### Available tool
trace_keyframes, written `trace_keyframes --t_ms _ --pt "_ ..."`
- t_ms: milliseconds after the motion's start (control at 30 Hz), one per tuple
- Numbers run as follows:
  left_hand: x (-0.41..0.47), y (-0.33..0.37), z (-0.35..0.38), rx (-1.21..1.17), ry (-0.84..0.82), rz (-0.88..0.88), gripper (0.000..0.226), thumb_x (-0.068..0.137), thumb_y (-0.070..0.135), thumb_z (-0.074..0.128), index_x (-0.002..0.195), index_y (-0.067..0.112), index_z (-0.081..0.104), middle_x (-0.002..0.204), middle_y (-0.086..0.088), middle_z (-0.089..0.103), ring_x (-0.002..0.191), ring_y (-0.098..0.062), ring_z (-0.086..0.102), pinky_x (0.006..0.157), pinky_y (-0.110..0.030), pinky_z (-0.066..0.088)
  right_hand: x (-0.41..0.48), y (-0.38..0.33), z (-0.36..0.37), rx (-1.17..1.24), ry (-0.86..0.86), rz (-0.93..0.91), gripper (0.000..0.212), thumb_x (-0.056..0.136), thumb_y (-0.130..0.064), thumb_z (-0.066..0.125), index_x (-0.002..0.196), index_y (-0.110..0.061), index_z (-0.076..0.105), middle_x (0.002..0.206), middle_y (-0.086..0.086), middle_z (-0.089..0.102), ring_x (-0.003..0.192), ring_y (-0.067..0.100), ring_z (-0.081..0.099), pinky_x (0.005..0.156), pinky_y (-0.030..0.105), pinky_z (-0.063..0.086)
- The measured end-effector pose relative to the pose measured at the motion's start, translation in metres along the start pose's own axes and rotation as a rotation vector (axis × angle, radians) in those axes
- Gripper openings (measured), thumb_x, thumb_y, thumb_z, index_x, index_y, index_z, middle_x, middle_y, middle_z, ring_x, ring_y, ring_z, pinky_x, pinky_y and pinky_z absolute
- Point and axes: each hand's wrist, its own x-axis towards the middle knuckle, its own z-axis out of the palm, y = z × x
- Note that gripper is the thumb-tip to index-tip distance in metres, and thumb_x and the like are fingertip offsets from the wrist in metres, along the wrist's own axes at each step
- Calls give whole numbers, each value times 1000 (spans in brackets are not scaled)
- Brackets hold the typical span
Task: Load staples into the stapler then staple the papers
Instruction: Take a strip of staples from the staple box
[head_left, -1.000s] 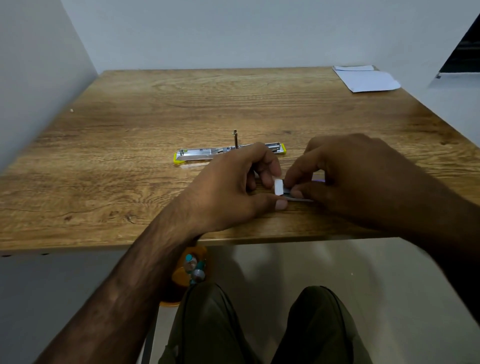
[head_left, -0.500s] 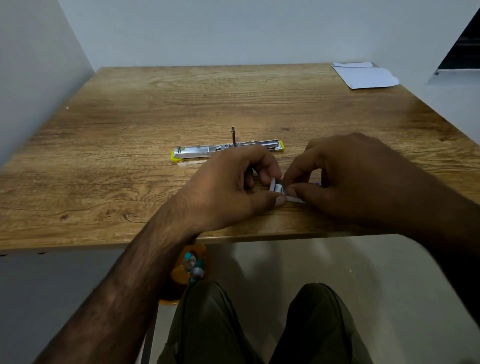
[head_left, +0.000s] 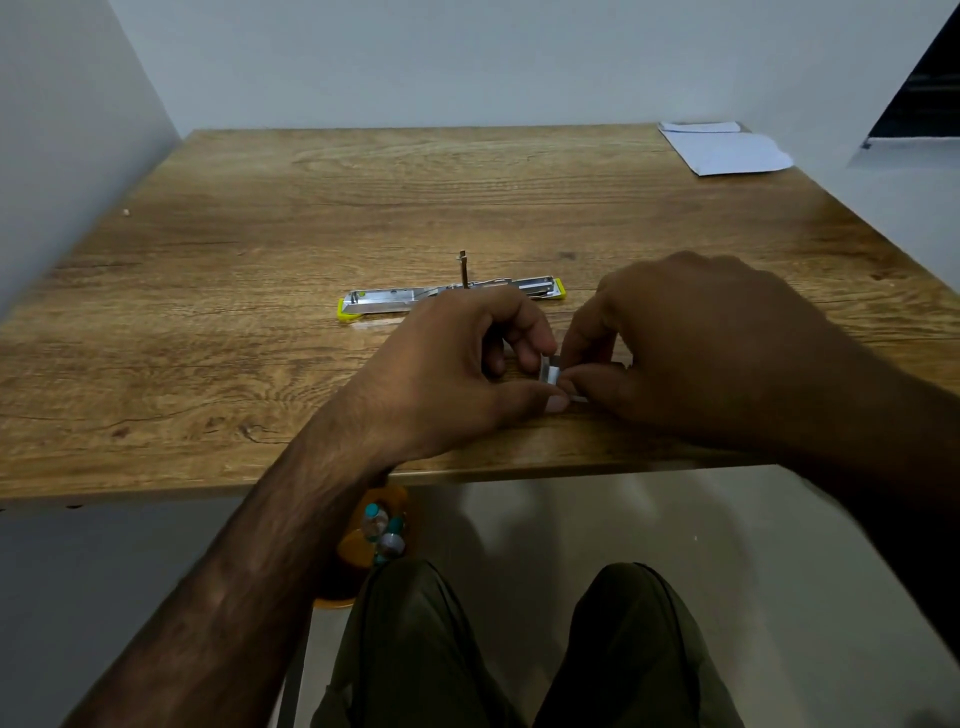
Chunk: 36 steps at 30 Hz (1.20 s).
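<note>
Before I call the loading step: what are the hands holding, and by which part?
Both pinch one small silvery strip, likely staples: the left hand at its left end, the right hand on the rest.

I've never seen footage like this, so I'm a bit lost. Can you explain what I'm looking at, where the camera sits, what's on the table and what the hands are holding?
There is no machine here. A person works with bare hands, and the camera is worn on their head, looking forward and down, so you see their arms and knees. On the wooden table lies a stapler, opened out flat, with yellow ends. Some white papers sit at the far right corner. Near the front edge, the left hand and the right hand both pinch a small silvery strip, most likely staples for loading. Under the table stands an orange container holding bottles.
</note>
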Motion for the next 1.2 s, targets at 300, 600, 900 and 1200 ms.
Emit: trace_keyframes --t_ms 300,600,900,1200 --pt "0 3 -1 -8 1 -25 33 66 28 92 90 28 70 75 13 65 68 -11 58 67 -37 56 1 -12 -4 -177 65 -36 31 80 -58 60 99 -36 71 96 -7 66 82 20 61 61 30 43" --pt "-1 5 -1 35 14 -22 32 67 30 92 91 25 72 73 13 64 65 -2 54 60 -18 46 -1 5 -2 125 115 -15 15 77 -49 62 81 -44 75 83 -17 73 69 6 63 64 32 52" --pt "-2 4 0 54 -3 -28 35 67 44 87 97 34 72 85 13 69 71 -4 58 63 -19 51 -2 36 -1 847 97 102 14 86 -22 71 77 -17 79 57 -12 72 34 10 58 34 14 38" --pt "-3 1 1 122 -14 40 30 77 44 80 104 40 70 94 17 64 79 -10 57 62 -17 47 -12 57 4 1392 -30 236 29 94 -10 57 76 -15 79 94 16 79 50 16 70 39 22 51"
